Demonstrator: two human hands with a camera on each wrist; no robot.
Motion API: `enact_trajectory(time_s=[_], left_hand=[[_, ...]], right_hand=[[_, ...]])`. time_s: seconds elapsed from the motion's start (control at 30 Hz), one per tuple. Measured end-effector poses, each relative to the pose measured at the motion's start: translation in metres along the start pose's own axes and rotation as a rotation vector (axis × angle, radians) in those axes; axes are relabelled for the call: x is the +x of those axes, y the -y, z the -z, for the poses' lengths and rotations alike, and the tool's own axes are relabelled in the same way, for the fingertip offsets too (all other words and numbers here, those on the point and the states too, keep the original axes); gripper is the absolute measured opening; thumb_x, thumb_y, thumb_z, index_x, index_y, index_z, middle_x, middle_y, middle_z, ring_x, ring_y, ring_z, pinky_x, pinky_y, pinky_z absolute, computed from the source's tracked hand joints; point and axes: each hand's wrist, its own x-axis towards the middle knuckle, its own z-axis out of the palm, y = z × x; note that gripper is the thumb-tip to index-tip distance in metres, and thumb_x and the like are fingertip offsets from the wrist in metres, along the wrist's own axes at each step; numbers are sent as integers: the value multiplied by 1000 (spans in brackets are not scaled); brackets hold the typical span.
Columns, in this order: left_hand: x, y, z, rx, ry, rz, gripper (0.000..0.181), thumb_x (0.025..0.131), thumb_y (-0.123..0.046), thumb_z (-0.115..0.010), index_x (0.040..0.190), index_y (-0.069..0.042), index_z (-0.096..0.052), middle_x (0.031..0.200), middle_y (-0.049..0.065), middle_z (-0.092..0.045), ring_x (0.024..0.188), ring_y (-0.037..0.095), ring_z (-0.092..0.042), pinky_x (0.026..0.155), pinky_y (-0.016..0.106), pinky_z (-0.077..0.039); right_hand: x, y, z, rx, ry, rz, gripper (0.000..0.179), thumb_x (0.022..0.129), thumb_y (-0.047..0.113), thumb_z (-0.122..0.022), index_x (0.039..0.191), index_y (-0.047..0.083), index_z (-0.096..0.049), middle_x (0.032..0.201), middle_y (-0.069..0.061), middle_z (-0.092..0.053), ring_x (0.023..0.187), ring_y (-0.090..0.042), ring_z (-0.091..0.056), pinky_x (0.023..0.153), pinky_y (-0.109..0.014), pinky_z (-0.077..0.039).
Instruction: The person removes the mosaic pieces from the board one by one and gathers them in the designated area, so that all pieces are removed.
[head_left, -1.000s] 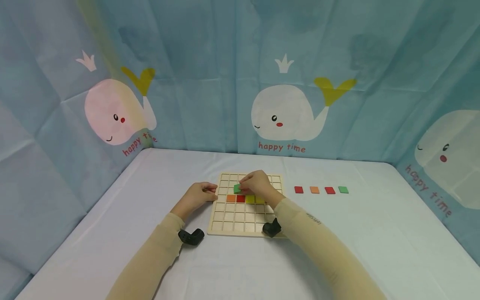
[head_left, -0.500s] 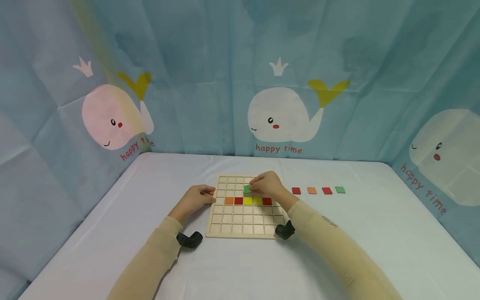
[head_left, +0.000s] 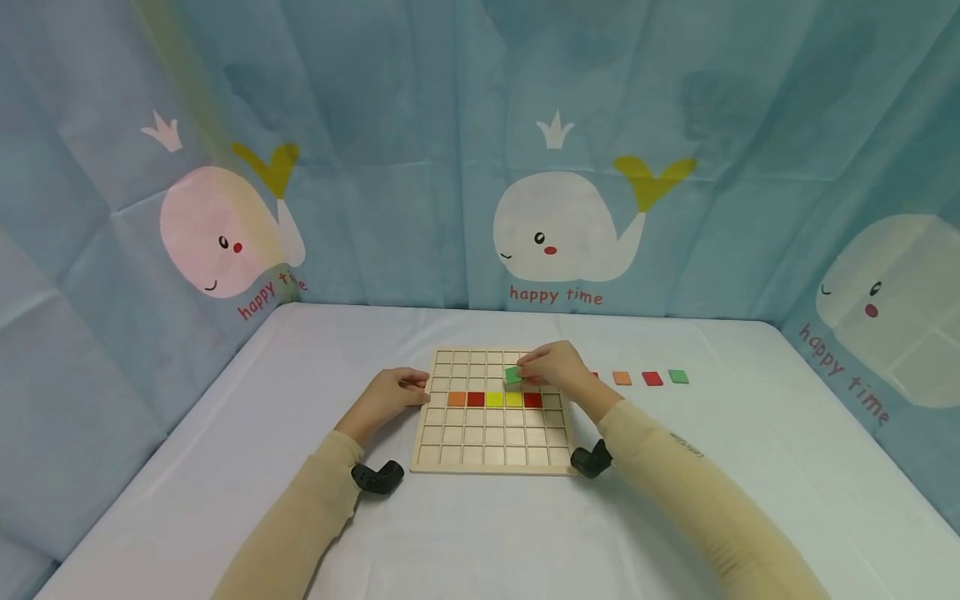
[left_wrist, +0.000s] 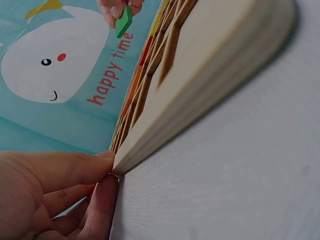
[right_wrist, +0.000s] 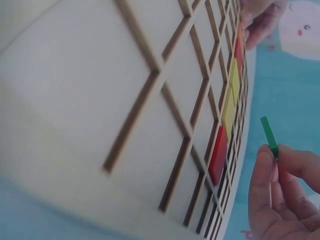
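My right hand (head_left: 558, 367) pinches a green square tile (head_left: 513, 375) between thumb and fingertips, above the far half of the wooden grid board (head_left: 495, 470). In the right wrist view the tile (right_wrist: 269, 134) is seen edge-on, raised off the board. My left hand (head_left: 386, 402) is at the board's left edge; in the left wrist view its thumb and finger pinch the board's rim (left_wrist: 165, 122). One row of the grid holds an orange tile (head_left: 457, 400), a red tile (head_left: 476, 400), two yellow tiles (head_left: 495, 400) and another red tile (head_left: 532, 400).
Right of the board, loose tiles lie in a line on the white tablecloth (head_left: 480, 542): an orange one (head_left: 622, 378), a red one (head_left: 652, 378) and a green one (head_left: 678, 377). Another red tile (head_left: 595, 376) is mostly behind my right hand. A whale-print curtain (head_left: 405, 167) hangs behind.
My right hand has carried the green tile rightward above the board, uncovering the red tile at the row's right end. The left hand stays at the board's edge. The head view has shifted slightly.
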Motion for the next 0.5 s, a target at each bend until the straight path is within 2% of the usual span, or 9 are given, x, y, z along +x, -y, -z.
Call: enact_trajectory(time_s=[0.5], left_hand=[[0, -1, 0, -6, 3, 2, 45, 89, -9, -71, 132, -1, -61, 119, 15, -65, 99, 20, -62, 82, 29, -51]], right_hand=[[-2, -10, 21, -5, -36, -53, 25, 91, 12, -72, 112, -2, -72, 111, -14, -73, 75, -7, -70, 82, -27, -58]])
